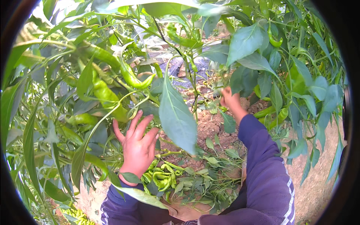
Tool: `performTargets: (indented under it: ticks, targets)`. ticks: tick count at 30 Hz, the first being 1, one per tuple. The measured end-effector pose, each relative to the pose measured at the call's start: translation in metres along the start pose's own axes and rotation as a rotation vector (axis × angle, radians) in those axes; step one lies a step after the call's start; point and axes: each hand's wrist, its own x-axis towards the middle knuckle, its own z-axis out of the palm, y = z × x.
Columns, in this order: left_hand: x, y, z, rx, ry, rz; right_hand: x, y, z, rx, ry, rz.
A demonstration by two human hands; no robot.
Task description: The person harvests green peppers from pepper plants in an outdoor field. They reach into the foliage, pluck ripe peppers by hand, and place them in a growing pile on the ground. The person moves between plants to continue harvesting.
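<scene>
My left hand [139, 149] is raised with its fingers spread among the pepper plant's stems, just under a large green pepper [108, 95]. It holds nothing, though its fingertips are close to or touching the foliage. A curved green pepper [135, 77] hangs above it. To the right, my right hand [232, 102] reaches in low between the plants with its fingers curled. Leaves cover part of it, and blurred greenery lies at its fingertips, so I cannot tell whether it grips a stem. A broad leaf [178, 112] hangs between the hands.
Picked green peppers [161, 175] lie in a heap below my left hand, beside cut leafy stems [208, 188]. Another pile of peppers [76, 216] is at lower left. More peppers [279, 116] hang at right. Dark plastic sheeting [180, 66] covers ground further off.
</scene>
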Motion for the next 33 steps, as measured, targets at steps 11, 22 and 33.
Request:
performTargets:
  ticks: [11,22,33]
  targets:
    - [0.001,-0.019,0.022,-0.035,0.054,-0.005,-0.177,0.096,-0.068,-1.482,-1.968,0.340]
    - [-0.009,-0.013,0.020,0.037,0.034,0.037,-0.107,0.037,0.016,-0.783,-0.834,-0.637]
    - [-0.052,-0.012,0.011,-0.047,0.025,-0.218,-0.037,-0.038,0.096,-0.349,-1.126,-0.104]
